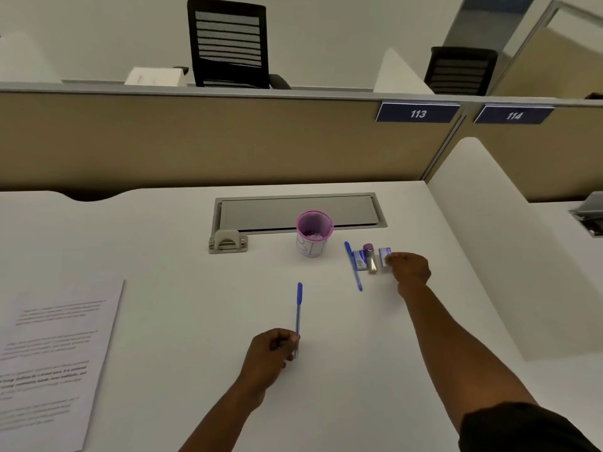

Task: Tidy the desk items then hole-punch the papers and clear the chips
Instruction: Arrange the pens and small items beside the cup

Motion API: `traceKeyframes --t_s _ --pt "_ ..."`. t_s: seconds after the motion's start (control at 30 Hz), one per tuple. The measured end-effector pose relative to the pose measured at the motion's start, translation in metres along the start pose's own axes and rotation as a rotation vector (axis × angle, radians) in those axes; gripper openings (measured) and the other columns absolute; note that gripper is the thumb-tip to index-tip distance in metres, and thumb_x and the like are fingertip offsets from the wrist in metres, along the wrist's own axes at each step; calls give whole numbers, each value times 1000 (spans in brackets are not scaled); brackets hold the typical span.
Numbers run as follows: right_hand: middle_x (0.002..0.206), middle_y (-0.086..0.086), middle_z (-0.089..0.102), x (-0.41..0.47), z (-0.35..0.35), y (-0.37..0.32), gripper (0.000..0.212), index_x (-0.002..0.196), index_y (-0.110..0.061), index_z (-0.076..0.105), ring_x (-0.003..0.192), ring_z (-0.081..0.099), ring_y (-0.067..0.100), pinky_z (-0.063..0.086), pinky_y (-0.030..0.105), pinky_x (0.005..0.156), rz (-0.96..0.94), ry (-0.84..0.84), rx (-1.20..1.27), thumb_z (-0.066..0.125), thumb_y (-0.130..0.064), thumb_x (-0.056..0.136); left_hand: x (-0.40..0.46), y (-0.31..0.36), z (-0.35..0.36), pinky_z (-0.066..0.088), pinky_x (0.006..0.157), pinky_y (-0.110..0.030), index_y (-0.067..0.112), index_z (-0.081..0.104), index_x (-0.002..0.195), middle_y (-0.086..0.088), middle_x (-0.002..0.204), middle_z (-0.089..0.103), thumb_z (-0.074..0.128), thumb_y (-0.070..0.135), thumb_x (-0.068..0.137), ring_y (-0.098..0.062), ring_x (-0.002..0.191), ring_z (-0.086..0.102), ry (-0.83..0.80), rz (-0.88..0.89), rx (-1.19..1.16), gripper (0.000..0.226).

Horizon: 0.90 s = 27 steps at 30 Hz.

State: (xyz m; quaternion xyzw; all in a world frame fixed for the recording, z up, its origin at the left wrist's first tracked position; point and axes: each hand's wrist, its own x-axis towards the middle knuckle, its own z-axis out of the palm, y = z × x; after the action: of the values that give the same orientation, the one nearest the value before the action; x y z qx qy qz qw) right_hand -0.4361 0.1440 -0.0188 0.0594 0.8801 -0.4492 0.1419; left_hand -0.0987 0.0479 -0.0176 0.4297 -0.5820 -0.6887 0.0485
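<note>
The left hand (pixel 272 353) is curled closed around the lower end of a blue pen (pixel 299 316), whose capped end points toward twelve o'clock; gripped low like this, the pen looks ready to be carried up to join the others, not written with. The right hand (pixel 408 267) reaches to about one o'clock on the white surface (pixel 163 256), its fingers bent over a small blue-and-white box (pixel 384 254); whether they pinch it or only nudge it I cannot tell. That box ends a neat row: a second blue pen (pixel 353 266), another small box (pixel 360 260) and a purple-capped tube (pixel 370 257) lie side by side, seemingly lined up as part of the tidying. At twelve o'clock stands a pink-rimmed cup (pixel 314 234), likely meant for chips or small bits. The hole punch (pixel 227 243) waits at eleven o'clock and the printed papers (pixel 49 363) lie at nine o'clock, well apart, so punching appears not yet begun.
</note>
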Motion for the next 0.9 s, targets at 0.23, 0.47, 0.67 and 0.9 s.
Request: traceKeyframes --t_s 0.23,0.47,0.67,0.9 --pt "101 12 75 3 10 4 25 98 -7 77 97 69 30 53 36 91 -65 37 -110 78 -24 80 9 3 14 47 61 -22 16 75 90 -2 80 74 68 20 91 -9 66 61 -11 5 2 8" --pt "106 10 74 2 9 10 22 102 -10 76 101 67 29 50 31 90 -76 47 -87 72 -24 86 14 3 28 46 58 -16 17 76 90 -4 81 75 69 17 91 -9 64 61 9 2 17 7" --pt "107 10 74 4 10 20 23 106 -11 75 102 67 27 52 37 96 -145 -1 -79 72 -20 85 21 12 42 45 55 -18 22 76 89 -2 81 75 69 23 90 -8 62 63 18 18 67 7" --pt "101 8 60 -43 4 13 29 112 -16 67 81 63 21 51 32 72 -447 268 -94 71 -25 84 32 23 59 44 54 -11 21 76 87 -1 80 75 70 25 89 -6 60 62 50 59 93 7"
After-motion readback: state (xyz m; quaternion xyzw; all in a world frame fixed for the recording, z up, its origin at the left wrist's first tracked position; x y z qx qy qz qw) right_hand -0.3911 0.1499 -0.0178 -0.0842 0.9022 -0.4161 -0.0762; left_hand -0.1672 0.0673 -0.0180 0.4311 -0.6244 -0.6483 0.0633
